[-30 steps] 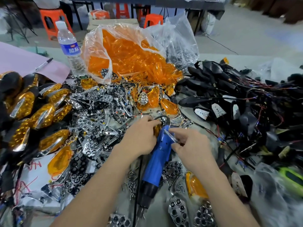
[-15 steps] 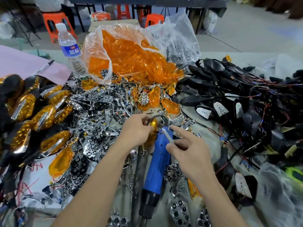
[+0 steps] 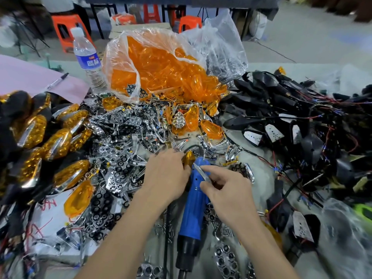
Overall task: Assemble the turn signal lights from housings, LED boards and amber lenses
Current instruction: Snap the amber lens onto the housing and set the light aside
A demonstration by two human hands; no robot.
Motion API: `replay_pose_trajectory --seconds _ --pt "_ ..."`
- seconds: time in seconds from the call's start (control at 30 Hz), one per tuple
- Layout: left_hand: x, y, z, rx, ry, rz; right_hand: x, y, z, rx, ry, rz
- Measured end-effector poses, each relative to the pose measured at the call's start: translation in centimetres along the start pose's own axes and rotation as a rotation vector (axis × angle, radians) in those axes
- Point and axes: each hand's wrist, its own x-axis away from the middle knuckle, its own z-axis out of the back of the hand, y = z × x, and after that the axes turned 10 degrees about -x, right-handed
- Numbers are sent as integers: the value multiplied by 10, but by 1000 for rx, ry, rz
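Your right hand (image 3: 227, 190) pinched a thin silver strip (image 3: 201, 173) btwn thumb and fingers, the strip slanting up-left over the top of the blue screwdriver (image 3: 194, 206). Your left hand (image 3: 166, 174) lay palm-down just left of the tool, fingers curled onto a small amber lens (image 3: 189, 157) at the tool's tip; how tight it held, can't tell, fingers hid the contact.

Room to move was scarce. Chrome reflector pieces (image 3: 112, 156) crowded right up to your left wrist, finished amber lights (image 3: 58, 141) stacked further left, black housings w/ wires (image 3: 291, 121) piled to the right. The only bare patch of table (image 3: 259, 178) sat just right of your right hand. Behind, the bag of amber lenses (image 3: 161, 71) and a water bottle (image 3: 86, 57) closed off the far side.

Vs half a sec earlier: your left hand had flattened and shifted right toward the tool tip, and your right forefinger, pointing out before, had curled in over the strip. The screwdriver stayed put.
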Motion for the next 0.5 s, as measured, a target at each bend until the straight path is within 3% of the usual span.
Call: replay_pose_trajectory --seconds 0.17,0.3,0.5 --pt "-11 -6 1 85 -160 -38 1 1 -1 -53 16 -54" --pt "-19 -4 9 514 -324 203 3 -1 1 -119 28 -68" --pt "12 -20 17 1117 -128 452 4 -11 4 -257 88 -86"
